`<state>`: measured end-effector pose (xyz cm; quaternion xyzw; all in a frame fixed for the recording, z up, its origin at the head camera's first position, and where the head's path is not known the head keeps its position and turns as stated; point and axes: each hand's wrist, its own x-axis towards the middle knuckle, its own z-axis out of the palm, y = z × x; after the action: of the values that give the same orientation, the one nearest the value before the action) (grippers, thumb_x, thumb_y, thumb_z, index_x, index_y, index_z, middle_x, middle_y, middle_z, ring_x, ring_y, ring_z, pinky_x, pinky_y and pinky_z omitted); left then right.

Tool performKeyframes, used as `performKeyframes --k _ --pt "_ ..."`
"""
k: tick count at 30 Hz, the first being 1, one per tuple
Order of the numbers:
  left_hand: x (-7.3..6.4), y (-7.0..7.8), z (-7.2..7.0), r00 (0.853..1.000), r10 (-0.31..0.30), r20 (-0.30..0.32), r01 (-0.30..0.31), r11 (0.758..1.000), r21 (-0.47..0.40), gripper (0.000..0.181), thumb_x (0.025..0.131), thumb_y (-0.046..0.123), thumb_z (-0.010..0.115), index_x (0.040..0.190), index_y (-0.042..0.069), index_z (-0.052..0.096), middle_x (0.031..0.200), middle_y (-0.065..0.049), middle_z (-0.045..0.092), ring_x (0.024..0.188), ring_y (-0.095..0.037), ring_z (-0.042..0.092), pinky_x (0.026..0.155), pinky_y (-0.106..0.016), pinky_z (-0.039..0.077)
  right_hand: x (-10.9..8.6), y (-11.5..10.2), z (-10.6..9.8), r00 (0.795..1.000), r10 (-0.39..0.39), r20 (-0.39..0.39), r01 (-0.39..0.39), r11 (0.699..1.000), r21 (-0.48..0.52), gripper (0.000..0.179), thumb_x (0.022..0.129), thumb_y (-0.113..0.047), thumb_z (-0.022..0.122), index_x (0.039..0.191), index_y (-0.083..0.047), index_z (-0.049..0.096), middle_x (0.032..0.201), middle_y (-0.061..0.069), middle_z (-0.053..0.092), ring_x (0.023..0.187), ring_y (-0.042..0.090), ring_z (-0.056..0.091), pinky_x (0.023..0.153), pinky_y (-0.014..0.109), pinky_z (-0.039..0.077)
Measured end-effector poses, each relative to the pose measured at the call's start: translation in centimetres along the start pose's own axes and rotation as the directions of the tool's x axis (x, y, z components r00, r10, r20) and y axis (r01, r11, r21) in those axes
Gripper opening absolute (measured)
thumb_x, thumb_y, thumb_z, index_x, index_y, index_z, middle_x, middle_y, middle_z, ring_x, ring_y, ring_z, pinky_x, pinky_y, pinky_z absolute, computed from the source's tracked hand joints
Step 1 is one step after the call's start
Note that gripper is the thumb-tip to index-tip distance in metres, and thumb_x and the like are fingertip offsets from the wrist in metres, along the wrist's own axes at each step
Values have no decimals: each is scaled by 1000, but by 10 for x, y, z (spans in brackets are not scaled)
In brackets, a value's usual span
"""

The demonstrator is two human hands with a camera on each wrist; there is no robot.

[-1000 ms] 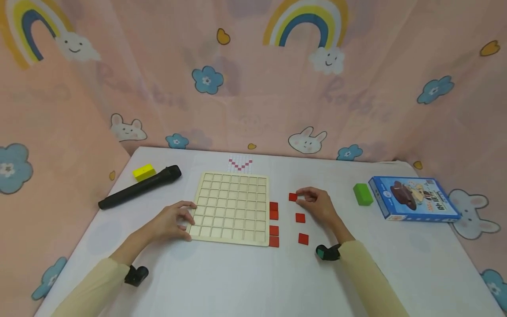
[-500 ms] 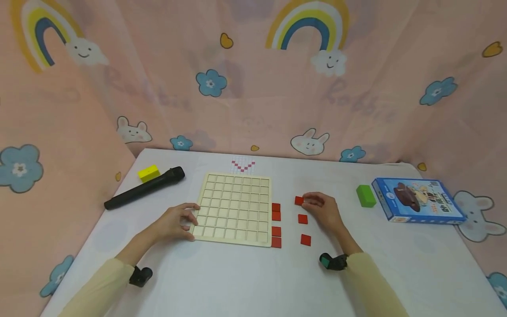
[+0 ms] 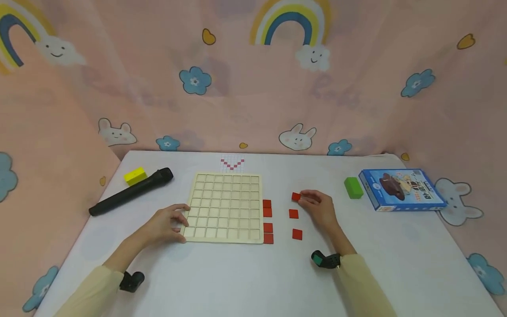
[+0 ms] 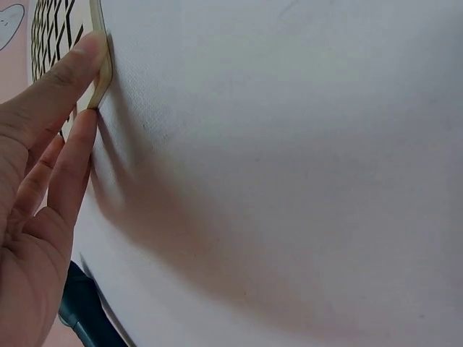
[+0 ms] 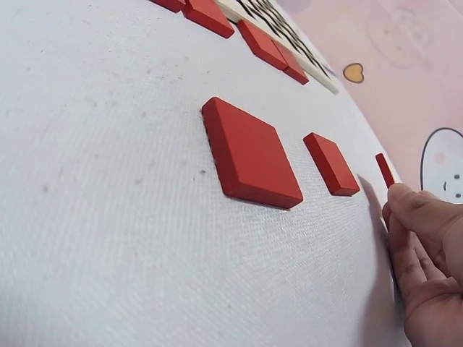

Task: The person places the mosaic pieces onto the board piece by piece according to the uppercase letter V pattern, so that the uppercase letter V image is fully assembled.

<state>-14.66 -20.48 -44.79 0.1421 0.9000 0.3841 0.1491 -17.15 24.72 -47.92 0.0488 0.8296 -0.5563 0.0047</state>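
Note:
A pale wooden grid board (image 3: pixel 223 207) lies flat in the head view. My left hand (image 3: pixel 164 224) holds its near left corner; in the left wrist view the thumb (image 4: pixel 61 76) presses the edge and the fingers touch the side. My right hand (image 3: pixel 320 209) pinches a small red square tile (image 3: pixel 295 197), right of the board. Below it lie two loose red tiles, the middle one (image 3: pixel 293 214) and the nearer one (image 3: pixel 297 234). Against the board's right edge several more red tiles (image 3: pixel 268 227) form a column. Whether the pinched tile touches the table is unclear.
Behind the board is a paper grid (image 3: pixel 232 163) with a red V pattern. A black microphone (image 3: pixel 132 191) and yellow block (image 3: pixel 135 175) lie at left. To the right are a green block (image 3: pixel 353 188) and a blue box (image 3: pixel 402 189). A pink curtain (image 3: pixel 237 97) backs the white table.
The pinched red tile has moved with my right hand slightly right, away from the board, and a little nearer the middle loose tile. My left hand stays on the board. The head view has shifted slightly.

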Motion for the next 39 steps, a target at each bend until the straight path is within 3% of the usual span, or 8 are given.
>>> performKeyframes --k 2,7,12,21,25,28,33,39 --pt "-1 1 -4 1000 -5 -11 5 1000 -3 64 58 3 89 114 -1 59 115 -8 64 112 -29 51 73 -20 54 4 -4 0 1000 -2 -7 2 1000 3 36 91 -13 67 124 -1 58 124 17 60 109 26 62 86 12 47" --pt "1 4 -13 1000 12 -28 -12 1000 -2 39 60 2 88 92 3 67 133 -13 52 118 -33 48 75 -22 54 9 -13 -1 999 -15 -38 15 1000 -3 35 91 -14 66 123 -2 59 123 17 61 108 24 62 86 12 46" --pt "3 4 -14 1000 20 -19 -20 1000 -4 30 61 1 88 84 4 70 135 -17 47 120 -37 46 74 -22 54 4 -18 1 999 8 -44 -8 1000 -5 35 91 -14 66 124 -2 59 123 16 61 109 25 62 87 11 45" --pt "13 5 -4 1000 27 9 -27 1000 -15 32 60 1 88 85 5 69 133 -14 51 121 -33 45 74 -21 54 -16 -19 5 995 67 -76 -68 998 -17 36 92 -20 66 125 -7 59 123 12 62 110 24 61 85 11 46" --pt "16 7 -2 999 32 26 -31 999 -28 48 60 0 88 101 -1 65 115 -10 64 117 -32 48 74 -23 54 -22 -21 10 993 86 -83 -86 996 4 36 92 -21 66 125 -9 59 122 11 63 107 23 62 82 11 47" --pt "16 8 -1 999 16 29 -16 1000 -21 49 60 0 88 103 -1 65 110 -9 66 117 -31 48 74 -23 54 -25 -24 17 992 95 -82 -94 995 18 35 91 -20 67 123 -9 61 120 12 64 105 23 63 81 11 48" --pt "14 7 0 1000 5 23 -5 1000 -5 32 60 -1 87 85 5 69 132 -14 54 123 -32 46 74 -20 53 -29 -30 31 992 104 -69 -102 994 39 33 90 -17 68 121 -8 63 119 12 65 104 22 64 78 12 49" --pt "10 5 0 1000 8 19 -8 1000 -6 29 60 -2 87 81 7 69 139 -16 47 120 -32 51 73 -18 53 -34 -36 47 997 59 -43 -54 994 99 34 89 -12 69 121 -5 62 120 15 64 103 25 64 81 13 49"
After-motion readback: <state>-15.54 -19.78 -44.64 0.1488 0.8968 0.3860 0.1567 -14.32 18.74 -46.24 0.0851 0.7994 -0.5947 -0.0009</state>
